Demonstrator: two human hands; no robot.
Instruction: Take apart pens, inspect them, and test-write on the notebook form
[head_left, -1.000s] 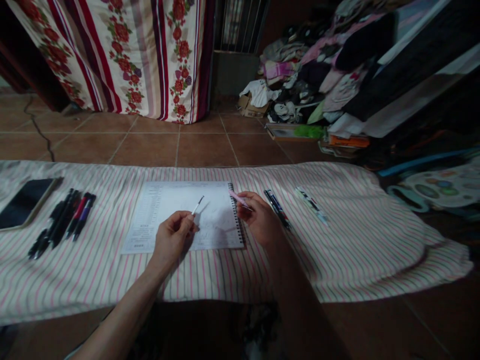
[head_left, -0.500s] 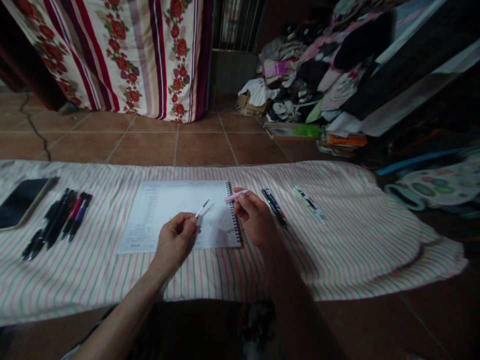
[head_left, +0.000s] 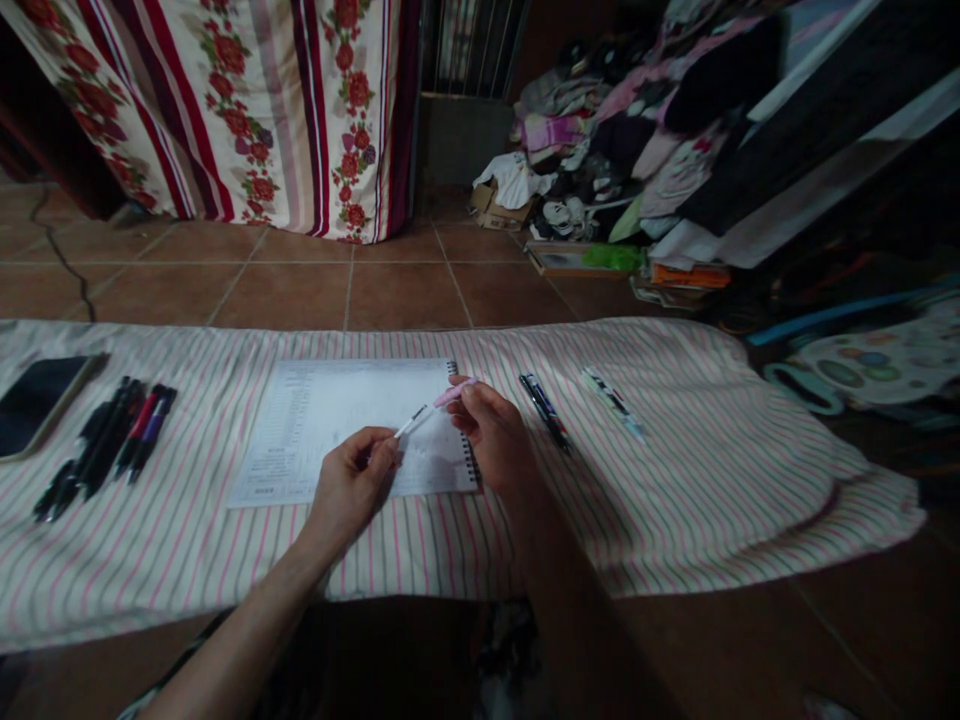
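Observation:
My left hand (head_left: 354,478) is closed in a pinch on a slim white pen part (head_left: 409,422) with a dark band near its tip, pointing up and right. Thumb and fingers of my right hand (head_left: 491,432) grip a pink pen part (head_left: 454,391); I cannot tell whether it is a cap or a barrel. The two parts meet or almost meet, end to end. Both hands are above a spiral notebook (head_left: 337,400), its printed page lying face up and its coil on the right side. The pen parts' inner ends are hidden by my fingers.
Several black pens (head_left: 101,440), a red pen (head_left: 139,428) and a purple pen (head_left: 154,432) lie at left beside a phone (head_left: 41,405). Right of the notebook are dark pens (head_left: 546,412) and a pale patterned pen (head_left: 613,403). A striped cloth (head_left: 712,470) covers the surface.
My right hand has moved slightly left and tilted the pink part down toward the white one. The gap between the two parts has closed or nearly closed.

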